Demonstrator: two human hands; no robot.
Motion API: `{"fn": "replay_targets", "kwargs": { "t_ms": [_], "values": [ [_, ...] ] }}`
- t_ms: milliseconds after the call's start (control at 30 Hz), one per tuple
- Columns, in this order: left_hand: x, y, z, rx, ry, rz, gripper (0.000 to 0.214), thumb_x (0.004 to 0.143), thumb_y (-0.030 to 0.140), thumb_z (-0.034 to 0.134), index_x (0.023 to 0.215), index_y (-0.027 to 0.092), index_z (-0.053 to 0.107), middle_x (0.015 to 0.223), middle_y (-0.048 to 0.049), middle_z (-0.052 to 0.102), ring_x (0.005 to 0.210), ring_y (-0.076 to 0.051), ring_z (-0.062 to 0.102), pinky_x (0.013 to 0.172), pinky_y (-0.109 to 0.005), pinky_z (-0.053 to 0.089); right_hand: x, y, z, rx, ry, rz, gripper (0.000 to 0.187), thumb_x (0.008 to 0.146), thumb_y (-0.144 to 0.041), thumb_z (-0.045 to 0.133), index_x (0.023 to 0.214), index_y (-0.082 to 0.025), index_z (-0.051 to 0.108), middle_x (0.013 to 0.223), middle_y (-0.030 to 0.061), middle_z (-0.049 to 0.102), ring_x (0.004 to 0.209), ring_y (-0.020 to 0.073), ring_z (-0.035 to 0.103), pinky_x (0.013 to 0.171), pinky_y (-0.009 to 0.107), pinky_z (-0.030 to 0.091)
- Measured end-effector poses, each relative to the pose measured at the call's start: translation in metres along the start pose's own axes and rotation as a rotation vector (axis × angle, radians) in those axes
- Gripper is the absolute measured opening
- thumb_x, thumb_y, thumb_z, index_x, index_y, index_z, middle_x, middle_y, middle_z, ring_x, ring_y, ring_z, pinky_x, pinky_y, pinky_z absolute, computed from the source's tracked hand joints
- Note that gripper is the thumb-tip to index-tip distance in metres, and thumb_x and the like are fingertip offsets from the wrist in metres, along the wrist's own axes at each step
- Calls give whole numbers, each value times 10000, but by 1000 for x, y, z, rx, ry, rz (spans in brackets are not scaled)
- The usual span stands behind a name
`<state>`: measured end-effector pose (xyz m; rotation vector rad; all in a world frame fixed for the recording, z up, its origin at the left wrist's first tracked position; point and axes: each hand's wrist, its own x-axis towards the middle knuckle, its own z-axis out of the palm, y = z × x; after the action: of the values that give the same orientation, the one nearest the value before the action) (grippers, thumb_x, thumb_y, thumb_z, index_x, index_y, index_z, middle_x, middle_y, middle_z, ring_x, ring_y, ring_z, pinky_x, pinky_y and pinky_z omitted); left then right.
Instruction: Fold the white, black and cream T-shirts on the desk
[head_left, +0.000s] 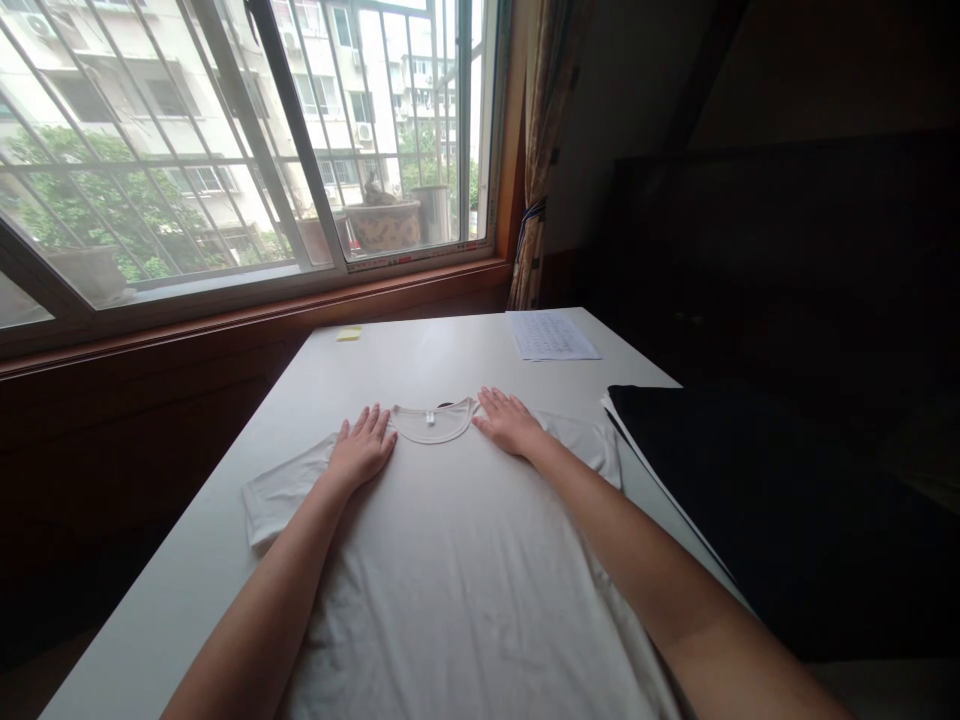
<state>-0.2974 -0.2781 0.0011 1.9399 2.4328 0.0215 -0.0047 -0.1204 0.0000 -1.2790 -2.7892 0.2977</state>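
A white T-shirt [450, 560] lies spread flat on the white table [420, 350], its collar [433, 422] pointing away from me. My left hand [362, 447] rests palm down on the shirt's left shoulder, fingers stretched out beside the collar. On the right shoulder lies my right hand [508, 420], also flat with fingers extended. Neither hand grips anything. Both short sleeves stick out to the sides.
A printed sheet of paper [551, 334] lies at the table's far right corner and a small yellow sticky note [349, 334] at the far left. A black flat item [675, 450] overlaps the table's right edge. A barred window [225, 150] stands behind.
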Motion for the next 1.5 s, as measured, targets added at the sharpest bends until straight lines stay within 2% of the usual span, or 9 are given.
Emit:
{"fn": "replay_targets", "kwargs": {
  "t_ms": [167,233,333,467,667,900,1067,1300,1500],
  "values": [
    [-1,0,0,3,5,1,680,1043,532,180,1631,191,200,1708,-58,114,1582,-264,107,1249,-588,141,-4,2,5,41,149,-19,700,1029,-538,338,1622,-175,261,1681,83,265,1552,249,216,1263,467,166],
    [0,0,0,6,5,-1,679,1043,531,181,1630,191,205,1707,-62,120,1581,-265,108,1249,-586,141,-7,3,5,45,281,-69,606,1027,-447,406,1561,-161,402,1635,99,371,1510,251,315,1251,439,229],
    [0,0,1,10,3,-1,675,1042,531,189,1629,199,212,1707,-62,123,1581,-264,109,1248,-582,147,-11,4,4,69,443,-186,411,1025,-321,438,1335,-169,660,1428,107,611,1354,234,503,1194,393,355],
    [0,0,1,14,5,-2,670,1042,532,190,1629,209,216,1708,-59,120,1581,-263,110,1248,-577,152,-14,4,6,101,478,-277,342,1019,-274,467,1210,-213,744,1237,69,729,1191,220,603,1098,369,470],
    [0,1,0,15,2,-4,670,1043,536,178,1630,215,209,1709,-52,123,1582,-256,109,1251,-568,145,-11,3,11,31,424,-275,404,1014,-284,465,1359,-214,664,1396,34,654,1298,213,555,1160,364,410],
    [-1,1,-1,10,3,1,669,1045,528,181,1628,201,216,1708,-60,125,1581,-263,113,1250,-572,147,-12,2,8,-16,196,-192,566,1041,-390,336,1559,-184,432,1616,28,408,1498,190,350,1248,351,247],
    [-1,1,-1,9,9,3,662,1047,523,190,1630,210,211,1707,-65,134,1580,-266,119,1246,-569,156,-14,0,5,8,95,-133,620,1043,-461,259,1616,-228,306,1676,5,273,1547,185,231,1262,397,175],
    [-2,1,-1,7,9,1,660,1046,526,185,1628,217,220,1709,-65,134,1580,-265,122,1245,-562,158,-16,-3,3,17,48,-67,651,1038,-496,241,1635,-236,232,1704,25,180,1565,187,164,1263,436,107],
    [-2,1,0,9,11,2,667,1046,527,183,1627,202,220,1708,-66,134,1580,-261,120,1247,-563,152,-16,-4,1,0,67,-59,658,1033,-491,258,1617,-188,284,1696,57,212,1559,203,192,1264,450,116]
  ]
}}
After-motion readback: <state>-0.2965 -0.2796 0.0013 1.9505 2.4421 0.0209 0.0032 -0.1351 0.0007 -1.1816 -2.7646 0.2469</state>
